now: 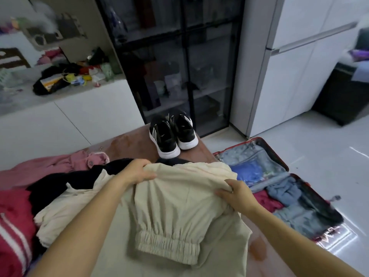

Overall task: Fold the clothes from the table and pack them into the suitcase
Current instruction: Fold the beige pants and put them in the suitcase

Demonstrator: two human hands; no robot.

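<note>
Clothes [175, 206] on brown table [131, 144], suitcase [279, 188] (open) on white floor [319, 148]

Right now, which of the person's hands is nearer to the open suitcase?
Right. The right hand grips the beige garment beside the suitcase; the left hand grips it farther away.

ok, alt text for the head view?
Left hand and right hand grip a beige elastic-hemmed fabric garment over a brown table. Pink, black and red clothes lie left, black-and-white sneakers beyond, an open red suitcase on the floor right.
</note>
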